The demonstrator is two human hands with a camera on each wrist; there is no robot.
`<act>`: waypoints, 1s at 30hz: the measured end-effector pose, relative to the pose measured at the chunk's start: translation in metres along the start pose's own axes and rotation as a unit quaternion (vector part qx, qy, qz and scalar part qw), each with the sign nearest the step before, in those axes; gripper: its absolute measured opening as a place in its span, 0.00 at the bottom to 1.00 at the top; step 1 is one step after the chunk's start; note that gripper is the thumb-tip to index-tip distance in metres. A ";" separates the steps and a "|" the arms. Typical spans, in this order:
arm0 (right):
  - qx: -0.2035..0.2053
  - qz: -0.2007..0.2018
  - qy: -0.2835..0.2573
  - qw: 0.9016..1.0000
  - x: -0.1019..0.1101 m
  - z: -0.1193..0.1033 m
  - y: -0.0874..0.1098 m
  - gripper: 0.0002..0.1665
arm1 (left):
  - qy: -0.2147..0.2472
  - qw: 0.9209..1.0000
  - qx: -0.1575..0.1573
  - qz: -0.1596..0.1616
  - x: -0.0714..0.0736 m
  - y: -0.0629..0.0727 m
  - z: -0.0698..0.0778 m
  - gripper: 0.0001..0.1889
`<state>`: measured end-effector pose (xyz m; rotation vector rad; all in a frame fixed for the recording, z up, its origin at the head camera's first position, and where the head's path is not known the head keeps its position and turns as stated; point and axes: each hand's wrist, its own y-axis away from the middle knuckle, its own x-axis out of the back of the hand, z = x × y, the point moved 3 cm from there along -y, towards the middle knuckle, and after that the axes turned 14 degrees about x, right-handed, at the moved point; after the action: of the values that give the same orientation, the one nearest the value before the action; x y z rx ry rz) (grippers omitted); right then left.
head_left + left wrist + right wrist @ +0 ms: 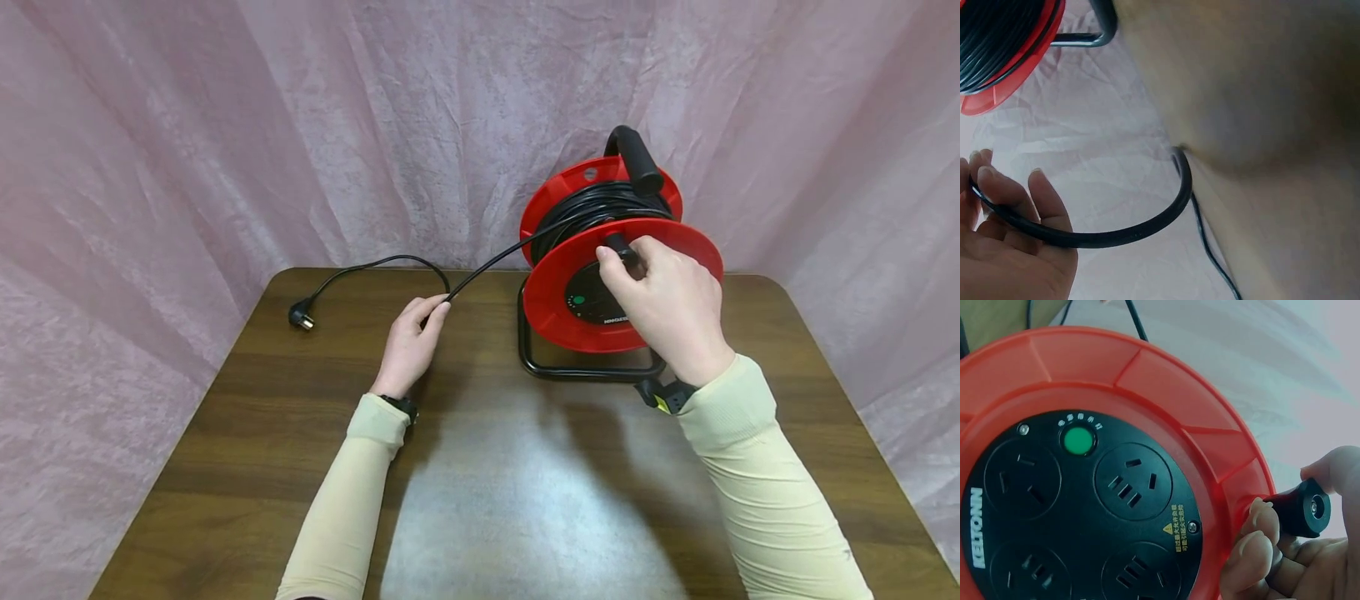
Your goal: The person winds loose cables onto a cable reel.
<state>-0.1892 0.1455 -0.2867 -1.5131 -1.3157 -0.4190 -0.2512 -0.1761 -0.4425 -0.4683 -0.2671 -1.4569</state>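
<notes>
A red cable reel [555, 304] wound with black cable stands on a black tubular frame at the table's back right. My right hand [670, 298] grips the black crank knob [1302, 508] on the reel's front disc, thumb and fingers around it. From the drum a stretch of black cable [495, 260] runs down to the left, and my left hand [411, 340] pinches it between thumb and fingers. Past that hand the cable loops back to a black plug [302, 315] lying on the table. In the right wrist view the disc shows sockets and a green button [1079, 440].
The brown wooden table [247, 467] has its back edge along a pink curtain [405, 125]. A black carry handle [637, 158] rises above the reel. The frame's base [585, 373] rests on the tabletop in front of the reel.
</notes>
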 end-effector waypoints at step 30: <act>-0.029 0.007 0.039 0.999 0.020 0.028 0.004 0.29 | -0.053 0.998 -0.020 -0.021 -0.018 0.003 0.013 0.16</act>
<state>-0.1882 0.1800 -0.2835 -1.5377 -1.2398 -0.5064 -0.2489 -0.1544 -0.4396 -0.5760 -0.3358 -1.4829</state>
